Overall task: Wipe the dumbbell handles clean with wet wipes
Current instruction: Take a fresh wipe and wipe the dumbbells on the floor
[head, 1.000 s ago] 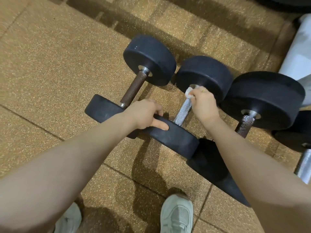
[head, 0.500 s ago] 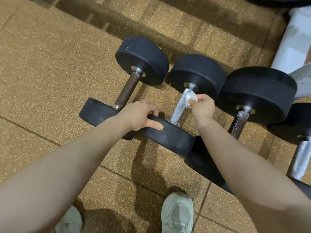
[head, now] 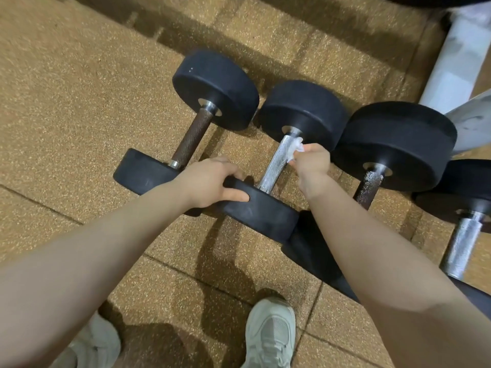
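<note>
- Second dumbbell [head: 279, 166] flat on speckled rubber floor [head: 66, 107], long axis running from near-left away to far-right.
- Knurled chrome handle [head: 276, 160], round black ends.
- Right hand [head: 312, 166] pinching crumpled white wipe [head: 296, 147] against handle.
- Left hand [head: 212, 181] curled over near end.

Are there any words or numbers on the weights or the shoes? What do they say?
None can be read.
Leftmost dumbbell: only a few tiny pale specks on its far head, too small to tell if they are writing.
Dumbbell being wiped: black heads and silver handle, no marking visible.
Wet wipe in the right hand: plain white.
Shoe: no legible logo.
</note>
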`<action>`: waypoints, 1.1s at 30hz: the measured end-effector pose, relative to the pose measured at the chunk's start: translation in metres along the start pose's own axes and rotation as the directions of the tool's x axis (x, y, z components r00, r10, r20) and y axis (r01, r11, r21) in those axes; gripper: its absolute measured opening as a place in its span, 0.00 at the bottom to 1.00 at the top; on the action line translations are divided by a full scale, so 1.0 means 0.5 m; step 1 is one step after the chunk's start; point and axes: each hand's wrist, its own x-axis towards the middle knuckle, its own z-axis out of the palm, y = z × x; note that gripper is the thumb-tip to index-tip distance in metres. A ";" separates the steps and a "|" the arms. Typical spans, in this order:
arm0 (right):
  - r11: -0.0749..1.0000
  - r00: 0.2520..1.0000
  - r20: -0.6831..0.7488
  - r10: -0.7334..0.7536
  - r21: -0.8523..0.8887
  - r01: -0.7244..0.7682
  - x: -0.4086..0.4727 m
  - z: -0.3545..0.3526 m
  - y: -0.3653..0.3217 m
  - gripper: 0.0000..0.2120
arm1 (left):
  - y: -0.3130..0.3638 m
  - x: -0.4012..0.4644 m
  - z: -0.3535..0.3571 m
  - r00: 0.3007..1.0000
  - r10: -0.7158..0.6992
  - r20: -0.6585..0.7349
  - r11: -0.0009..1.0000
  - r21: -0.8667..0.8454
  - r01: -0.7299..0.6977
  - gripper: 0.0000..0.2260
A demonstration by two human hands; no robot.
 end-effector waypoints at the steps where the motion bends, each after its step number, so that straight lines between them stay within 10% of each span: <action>1: 1.000 1.000 0.016 -0.011 -0.029 0.012 -0.005 0.001 0.009 0.15 | 0.000 0.003 -0.002 1.000 0.004 0.018 1.000 0.003 -0.004 0.22; 7: 0.785 0.847 0.474 0.242 -0.608 0.116 -0.033 -0.042 0.062 0.15 | 0.001 0.015 -0.013 0.996 0.018 0.086 0.999 -0.031 -0.015 0.19; 12: 0.976 0.973 0.203 0.108 -0.209 -0.064 0.002 -0.026 0.018 0.10 | 0.005 0.008 -0.005 1.000 0.006 0.005 0.995 -0.104 -0.005 0.17; 18: 0.984 0.946 0.287 0.150 0.048 -0.170 0.010 -0.028 0.000 0.11 | 0.009 0.014 0.000 0.998 -0.038 0.049 0.998 -0.054 0.040 0.22; 25: 0.904 0.886 0.374 0.274 -0.414 -0.105 -0.045 -0.022 0.051 0.15 | 0.001 0.015 0.004 0.999 -0.025 0.034 0.998 -0.058 0.027 0.22; 33: 0.948 0.978 0.098 0.185 0.246 -0.204 -0.001 0.000 0.002 0.12 | 0.001 0.014 0.004 0.999 -0.019 0.044 0.997 -0.070 0.022 0.22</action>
